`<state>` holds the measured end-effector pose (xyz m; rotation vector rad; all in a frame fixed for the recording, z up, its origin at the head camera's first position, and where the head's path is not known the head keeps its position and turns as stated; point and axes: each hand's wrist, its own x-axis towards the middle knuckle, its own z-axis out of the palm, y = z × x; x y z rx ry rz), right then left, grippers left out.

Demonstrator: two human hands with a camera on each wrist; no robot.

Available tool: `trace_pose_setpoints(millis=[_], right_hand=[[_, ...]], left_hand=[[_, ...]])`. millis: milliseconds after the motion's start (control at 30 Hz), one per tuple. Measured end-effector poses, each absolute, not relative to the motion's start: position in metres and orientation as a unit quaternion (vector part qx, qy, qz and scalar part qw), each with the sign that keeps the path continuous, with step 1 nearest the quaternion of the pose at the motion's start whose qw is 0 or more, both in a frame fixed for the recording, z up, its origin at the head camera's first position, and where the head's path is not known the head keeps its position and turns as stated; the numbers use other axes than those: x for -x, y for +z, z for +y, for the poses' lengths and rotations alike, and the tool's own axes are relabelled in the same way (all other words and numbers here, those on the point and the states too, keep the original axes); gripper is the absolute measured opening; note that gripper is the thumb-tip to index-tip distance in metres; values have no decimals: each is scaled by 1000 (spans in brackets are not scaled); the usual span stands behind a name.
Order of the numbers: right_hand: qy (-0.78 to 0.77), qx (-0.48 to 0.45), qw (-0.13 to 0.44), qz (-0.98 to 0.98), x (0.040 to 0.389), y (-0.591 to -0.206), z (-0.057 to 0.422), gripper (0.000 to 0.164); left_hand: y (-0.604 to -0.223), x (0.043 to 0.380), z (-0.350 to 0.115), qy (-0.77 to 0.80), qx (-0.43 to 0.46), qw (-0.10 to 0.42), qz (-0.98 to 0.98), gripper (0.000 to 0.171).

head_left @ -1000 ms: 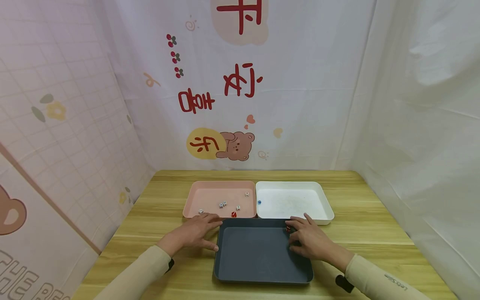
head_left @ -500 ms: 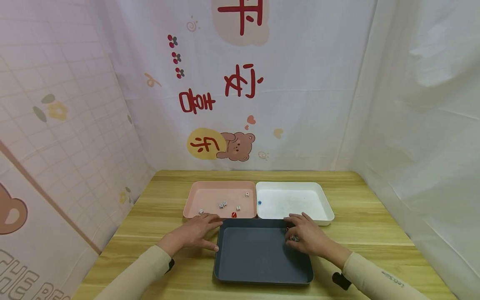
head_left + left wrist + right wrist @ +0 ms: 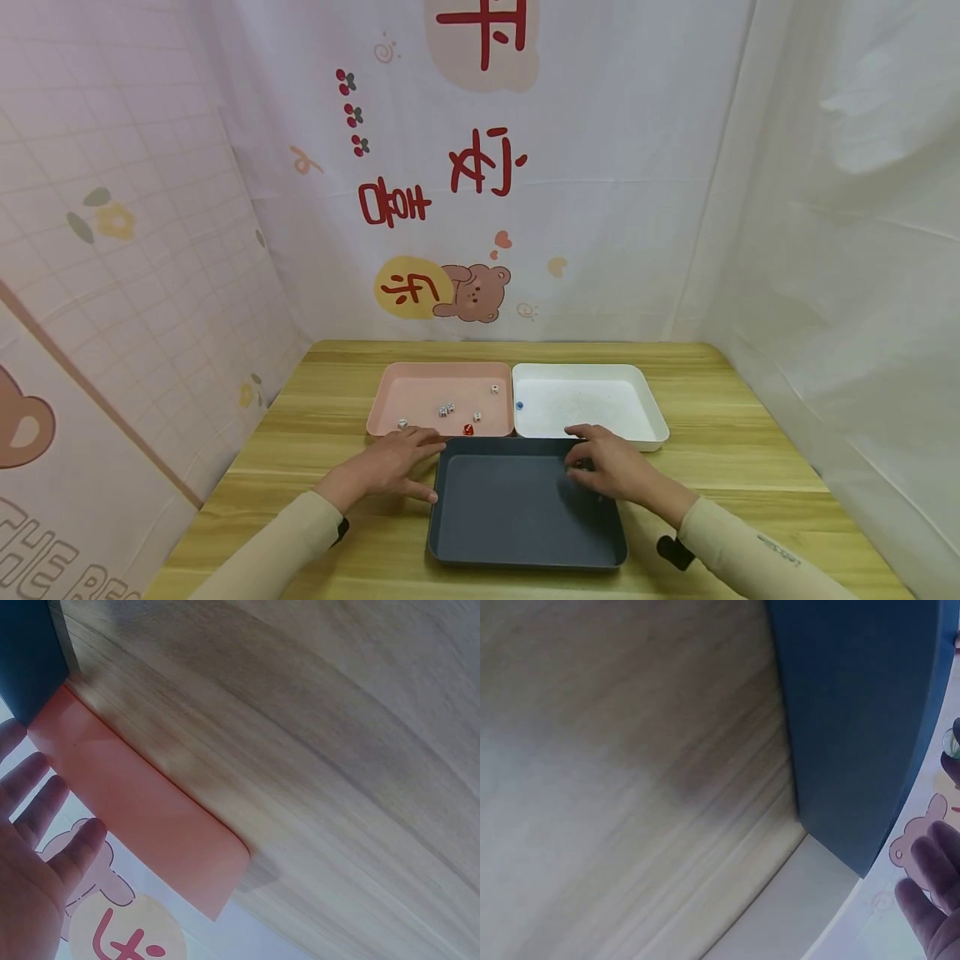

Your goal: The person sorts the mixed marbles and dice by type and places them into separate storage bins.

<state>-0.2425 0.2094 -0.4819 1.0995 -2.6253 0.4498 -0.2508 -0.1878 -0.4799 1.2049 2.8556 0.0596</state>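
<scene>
My left hand (image 3: pixel 384 465) lies at the left edge of a dark blue-grey tray (image 3: pixel 517 517), fingers spread and straight, with nothing in its grasp. Over the tray's far right corner is my right hand (image 3: pixel 615 468), fingers bent. In the right wrist view, its fingertips pinch a small clear-looking die (image 3: pixel 950 742), cut off by the frame edge. Dark red and pale specks near these fingers in the head view suggest more dice, mostly hidden by the hand.
Behind the dark tray stand a pink tray (image 3: pixel 420 387) and a white tray (image 3: pixel 585 400), side by side. Several white dice and a red die (image 3: pixel 468 430) lie in the pink one. A blue die (image 3: pixel 520 406) sits at the white tray's left side.
My right hand has shifted slightly left over the dark tray, and its fingers have drawn together. Dice visible beside it earlier are now mostly covered. My left hand has stayed put.
</scene>
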Motion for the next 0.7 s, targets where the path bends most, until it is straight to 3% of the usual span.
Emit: trace_pose_setpoints(millis=[700], right_hand=[[173,-300,113,-931,263,-470,204,9]], left_hand=[[-478,250,-188,25,-391,23,920,83]])
